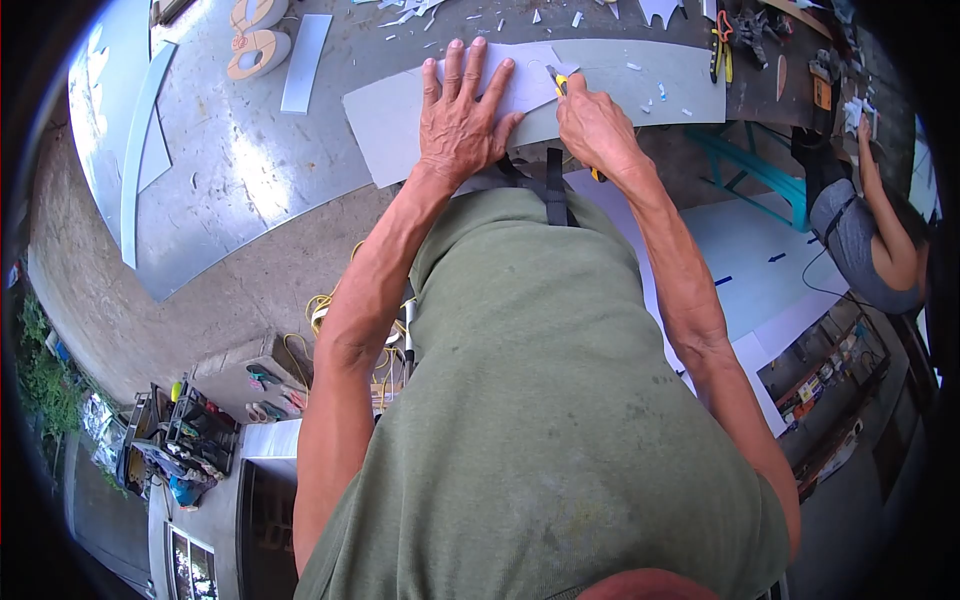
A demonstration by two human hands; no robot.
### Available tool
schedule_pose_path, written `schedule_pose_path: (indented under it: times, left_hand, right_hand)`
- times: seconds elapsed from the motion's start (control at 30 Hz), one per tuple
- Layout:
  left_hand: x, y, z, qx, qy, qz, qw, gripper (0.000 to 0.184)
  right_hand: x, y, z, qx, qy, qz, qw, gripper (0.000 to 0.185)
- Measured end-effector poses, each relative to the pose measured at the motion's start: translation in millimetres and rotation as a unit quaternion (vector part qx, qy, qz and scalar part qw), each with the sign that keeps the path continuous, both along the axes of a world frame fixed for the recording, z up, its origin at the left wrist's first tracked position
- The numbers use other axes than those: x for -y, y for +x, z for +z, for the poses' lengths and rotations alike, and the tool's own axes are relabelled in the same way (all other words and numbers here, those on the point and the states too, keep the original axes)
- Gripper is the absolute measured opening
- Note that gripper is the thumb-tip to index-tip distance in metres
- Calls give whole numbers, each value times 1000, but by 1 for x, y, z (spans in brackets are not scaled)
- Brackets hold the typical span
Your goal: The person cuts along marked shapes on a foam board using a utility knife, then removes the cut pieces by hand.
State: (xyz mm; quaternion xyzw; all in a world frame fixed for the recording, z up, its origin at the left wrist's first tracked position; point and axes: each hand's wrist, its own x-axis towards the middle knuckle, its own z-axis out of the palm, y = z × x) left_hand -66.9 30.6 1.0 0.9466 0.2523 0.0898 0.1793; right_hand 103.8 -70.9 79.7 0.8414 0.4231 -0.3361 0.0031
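My left hand (460,125) lies flat with its fingers spread on a white sheet (530,80). Under that sheet is a long grey board (640,88) along the near edge of the table. A yellow utility knife (560,84) is gripped in my right hand (592,125), its blade end at the right part of the white sheet. Faint curved marks show on the sheet, left of the blade. Small white scraps (660,92) lie on the board to the right.
A metal sheet (225,200) covers the left of the table, with a pale strip (306,64) and tape rolls (258,54) on it. Pliers (722,45) and tools lie at right. Another person (865,235) is at the far right, beside a teal stand (755,178).
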Motion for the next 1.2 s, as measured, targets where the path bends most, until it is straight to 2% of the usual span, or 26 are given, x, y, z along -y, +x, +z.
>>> schedule_pose_path:
  times: [0.27,0.33,0.37,0.4,0.43,0.47,0.53,0.67,0.73,0.77,0.83,0.87,0.93,0.97,1.03,1.07,1.2]
  left_hand:
    - [1,-1,-1,18,-4,-1,1000,65]
    - [1,-1,-1,22,-7,-3,1000,65]
    - [1,-2,-1,17,-5,-3,1000,65]
    - [0,0,-2,14,-1,-2,1000,65]
    - [0,0,-2,14,-3,-4,1000,65]
    - [1,-1,-1,13,-3,-3,1000,65]
    - [0,1,-3,15,-3,-1,1000,65]
    - [1,-1,-2,19,5,-2,1000,65]
    - [1,0,-3,22,6,-2,1000,65]
    - [2,-1,-3,20,7,-1,1000,65]
    - [1,1,-4,22,11,2,1000,65]
    - [2,-1,-4,30,4,4,1000,66]
    - [0,0,-1,43,0,9,999,67]
    - [1,-1,1,55,-32,7,998,68]
    - [4,-4,8,64,-66,5,996,70]
    - [5,-3,11,56,-67,-17,996,71]
    - [8,9,4,33,-61,-41,997,84]
  right_hand:
    - [1,1,2,-12,-4,-3,1000,25]
    - [-6,2,8,-98,-59,-62,991,25]
    - [-1,6,3,-98,-61,-64,991,25]
    - [1,12,-2,-12,-22,112,993,25]
    - [4,15,-6,73,17,285,956,25]
    - [9,14,-10,71,15,283,957,25]
    - [7,9,-9,-12,14,124,992,25]
    - [9,-2,-16,54,75,148,985,23]
    - [-7,-9,4,-74,-26,-42,996,25]
    - [-3,-8,1,-74,-26,-43,996,25]
    - [0,-4,-1,-10,30,83,996,28]
    - [3,-1,0,-11,30,83,996,28]
    - [-11,5,25,-72,-70,-57,993,28]
    - [-7,14,21,-70,-70,-56,993,28]
    - [-5,24,22,56,41,114,991,23]
    - [-6,32,24,60,-31,119,991,22]
    - [-7,40,19,66,-1,163,984,23]
